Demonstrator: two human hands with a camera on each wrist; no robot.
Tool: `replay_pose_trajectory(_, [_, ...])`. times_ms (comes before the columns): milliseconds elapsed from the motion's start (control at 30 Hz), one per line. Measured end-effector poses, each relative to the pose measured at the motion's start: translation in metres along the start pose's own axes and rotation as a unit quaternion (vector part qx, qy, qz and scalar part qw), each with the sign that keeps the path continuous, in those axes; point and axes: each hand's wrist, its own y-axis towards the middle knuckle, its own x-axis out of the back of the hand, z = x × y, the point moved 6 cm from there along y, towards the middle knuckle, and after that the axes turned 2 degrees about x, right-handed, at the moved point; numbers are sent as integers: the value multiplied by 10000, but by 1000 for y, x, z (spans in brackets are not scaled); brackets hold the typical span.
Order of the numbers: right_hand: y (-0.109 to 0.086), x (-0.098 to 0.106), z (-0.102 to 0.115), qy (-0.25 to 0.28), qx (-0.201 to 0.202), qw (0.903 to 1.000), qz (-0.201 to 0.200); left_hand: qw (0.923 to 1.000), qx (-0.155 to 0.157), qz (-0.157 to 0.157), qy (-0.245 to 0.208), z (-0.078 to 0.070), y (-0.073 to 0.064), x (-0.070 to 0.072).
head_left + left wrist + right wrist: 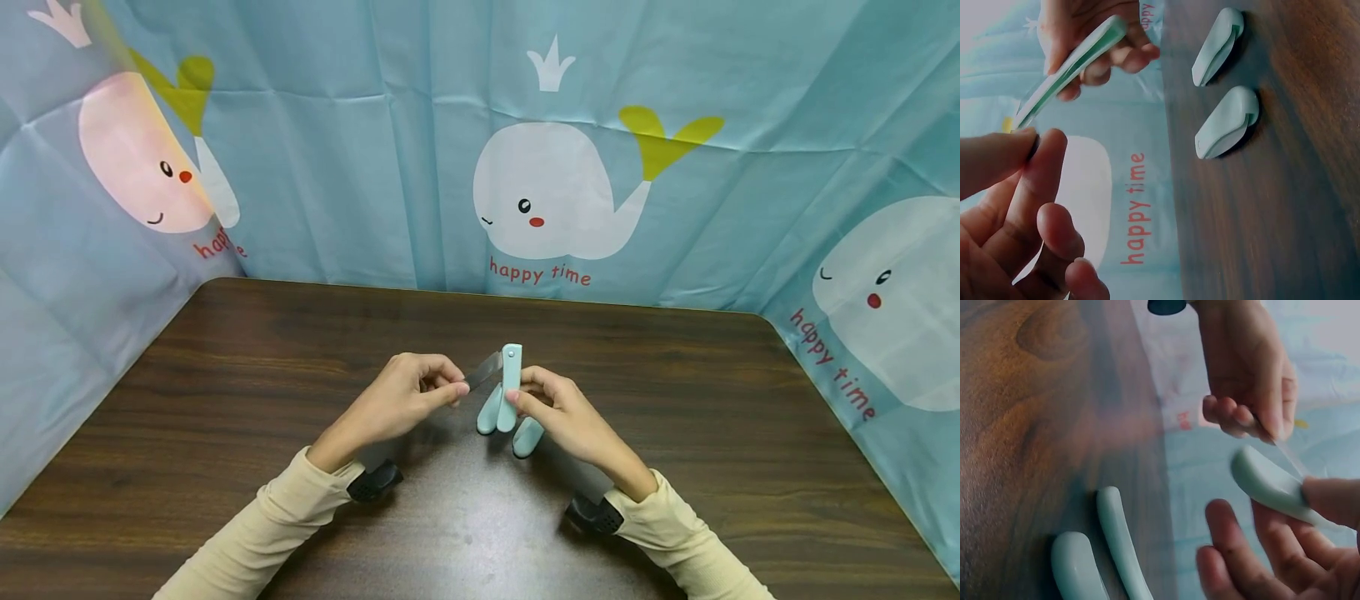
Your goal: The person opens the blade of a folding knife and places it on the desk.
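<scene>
A folding knife with a mint-green handle (512,387) is held between both hands above the table, its blade (487,367) swung partly out of the handle. My left hand (405,404) pinches the blade near its tip between thumb and index finger. With thumb and fingers my right hand (570,417) grips the handle, which stands upright in the head view. Below it on the table lie two more mint-green knives, one folded knife (1217,47) beside another folded knife (1229,122), their blades tucked into the handles. Neither hand touches these two.
The dark wood-grain table (225,375) has a light blue curtain (315,167) with whale prints behind it and along both sides. A black wrist device (375,482) sits on the left sleeve, with a second wrist device (594,513) on the right.
</scene>
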Motion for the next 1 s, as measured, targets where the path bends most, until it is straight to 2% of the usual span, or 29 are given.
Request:
replay_pose_trajectory(133, [0, 1, 2, 77, 133, 9992, -360, 9997, 62, -180, -118, 0, 0, 0])
replay_pose_trajectory(300, [0, 1, 3, 205, 176, 9983, -509, 9995, 19, -243, -196, 1, 0, 1])
replay_pose_trajectory(700, [0, 0, 2, 136, 115, 9988, -464, 9994, 97, -19, -337, 5, 2, -1])
replay_pose_trajectory(1000, [-1, 1, 4, -342, 196, 9988, -275, 9997, 185, 153, -71, 8, 1, -4])
